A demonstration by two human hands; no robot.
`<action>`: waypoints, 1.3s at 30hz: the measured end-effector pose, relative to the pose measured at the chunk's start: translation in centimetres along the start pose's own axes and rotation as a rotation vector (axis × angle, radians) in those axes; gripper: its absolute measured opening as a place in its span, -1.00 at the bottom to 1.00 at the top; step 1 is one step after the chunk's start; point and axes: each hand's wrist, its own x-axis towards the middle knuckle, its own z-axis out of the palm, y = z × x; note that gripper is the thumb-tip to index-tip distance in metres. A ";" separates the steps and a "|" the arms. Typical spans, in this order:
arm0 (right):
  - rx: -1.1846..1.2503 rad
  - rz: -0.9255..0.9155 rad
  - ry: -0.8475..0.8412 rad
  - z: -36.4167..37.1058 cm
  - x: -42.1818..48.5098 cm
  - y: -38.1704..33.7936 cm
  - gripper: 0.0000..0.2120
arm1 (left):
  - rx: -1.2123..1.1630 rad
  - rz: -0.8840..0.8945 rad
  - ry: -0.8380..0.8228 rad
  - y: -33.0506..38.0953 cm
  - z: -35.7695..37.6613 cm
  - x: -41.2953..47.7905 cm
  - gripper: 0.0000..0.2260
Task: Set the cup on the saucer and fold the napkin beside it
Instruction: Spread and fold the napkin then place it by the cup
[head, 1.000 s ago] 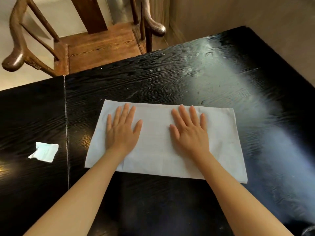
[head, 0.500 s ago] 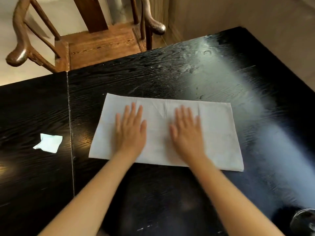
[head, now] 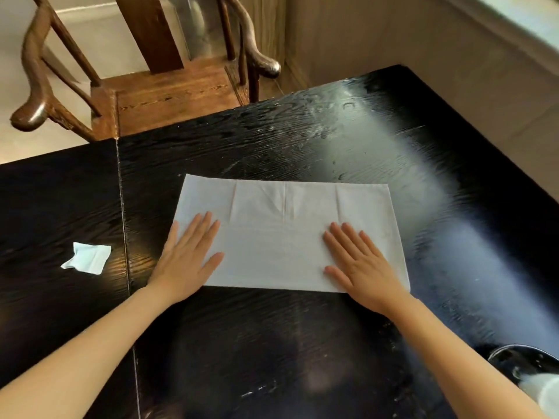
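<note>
A white napkin lies flat as a wide rectangle on the black table, with vertical crease lines showing. My left hand presses flat on its near left corner, fingers together. My right hand lies flat on its near right part. Neither hand grips anything. At the bottom right edge, a dark saucer rim shows with part of a white cup, both mostly cut off by the frame.
A small crumpled light blue paper lies on the table to the left, past a seam in the tabletop. A wooden armchair stands behind the far table edge. A wall runs along the right.
Both hands slid apart and toward me, from the middle of the napkin to its near corners. The camera view shifted, bringing the saucer and cup into the bottom right.
</note>
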 end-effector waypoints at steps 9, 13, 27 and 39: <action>-0.260 -0.264 0.003 -2.6 -3.8 4.0 -0.41 | 0.392 0.442 -0.001 -4.0 -1.3 -1.8 -0.37; -0.280 -0.289 0.145 -2.0 -5.0 3.5 -0.54 | 0.455 0.498 0.057 -3.3 -2.7 -2.0 -0.55; 0.689 0.243 0.155 -4.4 -4.5 6.3 -0.95 | -0.396 0.012 0.109 -4.2 -4.1 -3.3 -0.73; 0.757 0.712 0.450 -5.9 4.0 5.9 -0.64 | -0.779 -0.498 0.419 -2.3 -6.0 4.5 -0.72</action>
